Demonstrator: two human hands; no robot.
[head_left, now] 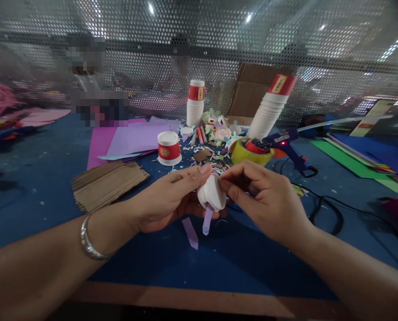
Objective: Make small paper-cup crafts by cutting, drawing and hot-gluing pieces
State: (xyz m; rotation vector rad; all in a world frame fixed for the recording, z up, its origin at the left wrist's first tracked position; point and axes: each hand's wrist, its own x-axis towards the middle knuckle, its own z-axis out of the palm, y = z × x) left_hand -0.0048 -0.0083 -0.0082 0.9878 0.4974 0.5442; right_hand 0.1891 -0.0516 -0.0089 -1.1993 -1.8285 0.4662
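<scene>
The person's left hand (pixel 174 196) is clamped on a white paper piece (pixel 209 191), thumb at the upper edge. The right hand (pixel 272 200) pinches the same piece at its right side. The piece is positioned between both hands, above the bench (pixel 252 272); a purple strip (pixel 207 220) projects from its underside. A loose strip (pixel 190 234) lies nearer the person than the left hand. Beyond the left hand stands a paper cup (pixel 168 149); beyond the right, a glue gun (pixel 291 147).
</scene>
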